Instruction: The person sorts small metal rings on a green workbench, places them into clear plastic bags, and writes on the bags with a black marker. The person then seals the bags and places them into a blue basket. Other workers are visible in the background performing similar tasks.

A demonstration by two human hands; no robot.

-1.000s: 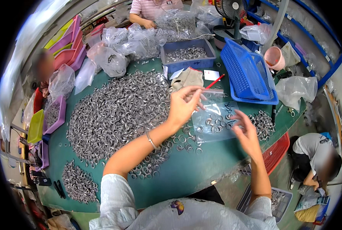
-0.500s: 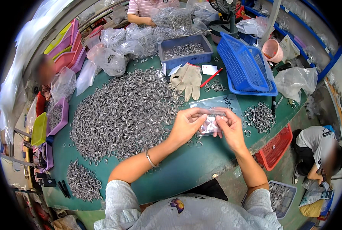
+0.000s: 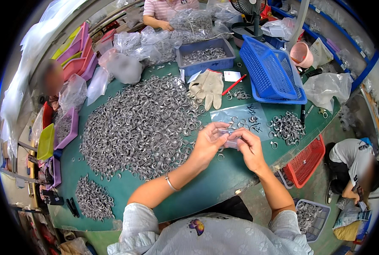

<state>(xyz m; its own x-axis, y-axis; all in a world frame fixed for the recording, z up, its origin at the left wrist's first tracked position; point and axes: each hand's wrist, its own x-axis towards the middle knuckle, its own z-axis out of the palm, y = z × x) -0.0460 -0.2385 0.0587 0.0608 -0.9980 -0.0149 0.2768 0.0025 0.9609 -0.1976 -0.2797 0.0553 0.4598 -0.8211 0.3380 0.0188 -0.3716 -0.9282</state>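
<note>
At the left edge of the green worktop (image 3: 185,208) we see a lime green tray (image 3: 46,142) and, just beside it, a purple tray (image 3: 73,134) of small grey pieces. Near left lies a small heap of rings (image 3: 94,199). A large pile of metal rings (image 3: 138,123) spreads toward the centre, crowding the space beside the left forearm, with clear plastic bags (image 3: 145,44) massed beyond it. At the far centre stands a blue-grey bin (image 3: 208,64) of rings; nearer lie a pale glove (image 3: 208,87) and a red pen (image 3: 234,85).

Right of centre, the left hand (image 3: 207,146) and right hand (image 3: 249,151) meet over the worktop, each grip narrow, both holding a clear plastic piece (image 3: 230,143). Just beyond, a flat clear bag (image 3: 263,134) has rings over it. Farther right we find stacked blue baskets (image 3: 268,72), a red basket (image 3: 308,163) on the floor and a crouching person (image 3: 353,157).

The flat bag bears dark handwritten strokes; the crouching person's shirt carries print.

Fingers hide part of the plastic piece, and we cannot tell whether it contains anything. The upper edge cuts off a person in a striped shirt (image 3: 170,10) and a fan (image 3: 251,6).
</note>
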